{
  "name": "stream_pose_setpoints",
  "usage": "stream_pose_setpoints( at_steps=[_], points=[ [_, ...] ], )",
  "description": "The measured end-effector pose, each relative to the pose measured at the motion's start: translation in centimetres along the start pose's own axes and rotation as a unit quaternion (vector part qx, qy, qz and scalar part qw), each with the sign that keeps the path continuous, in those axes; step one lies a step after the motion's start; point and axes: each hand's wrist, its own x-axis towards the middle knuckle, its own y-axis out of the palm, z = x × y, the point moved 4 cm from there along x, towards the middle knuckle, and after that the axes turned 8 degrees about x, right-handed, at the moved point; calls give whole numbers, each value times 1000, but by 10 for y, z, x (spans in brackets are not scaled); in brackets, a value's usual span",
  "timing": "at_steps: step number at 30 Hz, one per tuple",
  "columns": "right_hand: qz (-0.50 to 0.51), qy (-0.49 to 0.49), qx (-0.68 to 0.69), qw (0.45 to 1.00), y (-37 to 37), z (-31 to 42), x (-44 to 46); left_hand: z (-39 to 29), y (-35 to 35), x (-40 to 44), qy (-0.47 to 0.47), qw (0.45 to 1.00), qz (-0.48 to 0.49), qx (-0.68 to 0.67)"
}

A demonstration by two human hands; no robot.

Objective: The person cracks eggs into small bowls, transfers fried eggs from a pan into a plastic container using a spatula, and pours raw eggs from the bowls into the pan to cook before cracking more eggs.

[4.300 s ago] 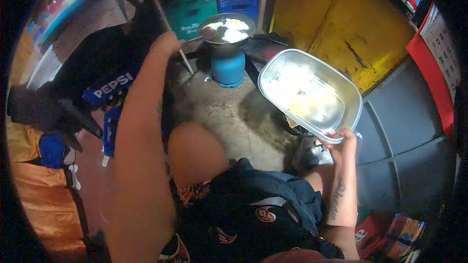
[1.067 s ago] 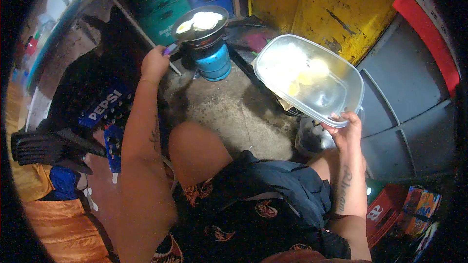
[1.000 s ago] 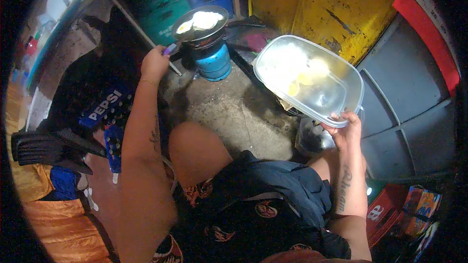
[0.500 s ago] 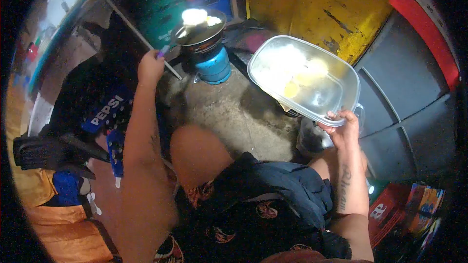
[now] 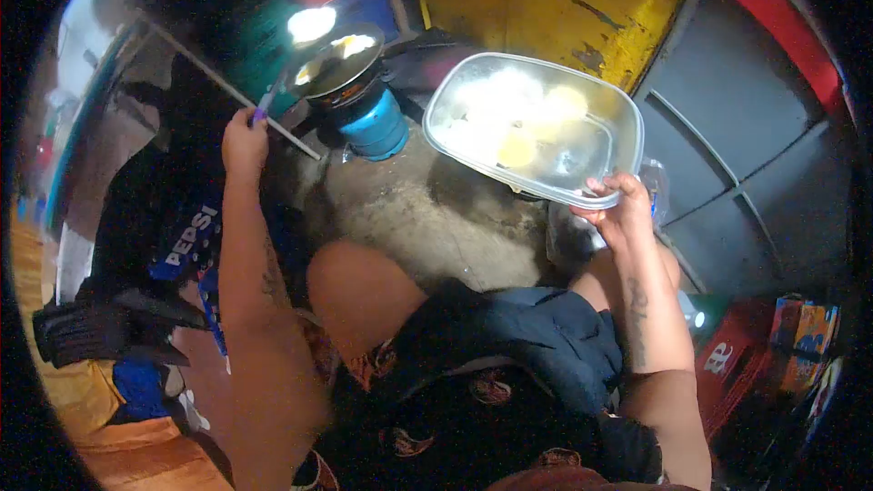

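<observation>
My left hand [image 5: 245, 138] is closed round the purple and grey handle of a spatula [image 5: 261, 113], whose blade I cannot make out. A bright, overexposed white piece, seemingly a fried egg [image 5: 311, 25], appears raised over the far left rim of the frying pan [image 5: 342, 91]. More egg [image 5: 353, 45], white with yellow, lies in the pan, which sits on a small burner atop a blue gas canister [image 5: 375, 125]. My right hand [image 5: 622, 209] grips the near right corner of a clear plastic container [image 5: 582, 193], tilted, with several fried eggs [image 5: 516, 147] inside.
A yellow panel [image 5: 518, 0] and dark grey panels [image 5: 727, 100] stand beyond the container. A thin pole [image 5: 227, 86] slants behind my left hand. A clear plastic bag or tub [image 5: 568, 236] is below the container. At the right stands a red crate [image 5: 727, 364].
The view has shifted, so the pan and container sit further left. The bright white egg has moved up and left relative to the pan, uncovering egg in it. Both hands keep their holds.
</observation>
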Motion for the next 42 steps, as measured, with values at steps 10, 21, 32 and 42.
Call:
stream_pose_setpoints(
  at_steps=[10, 21, 32, 42],
  points=[
    [6, 7, 4, 1000, -6, -6, 10, 18, 31, -27, 21, 999, 38, 3],
    [3, 32, 3, 999, -3, -9, 9, -52, -13, -82, 151, 964, 102, -195],
    [19, 35, -23, 999, 2, -14, 6, -132, 5, -167, 299, 952, 67, -18],
    [23, 61, -24, 998, -2, -18, 5, -138, -3, -172, 313, 948, 57, -22]
  ],
)
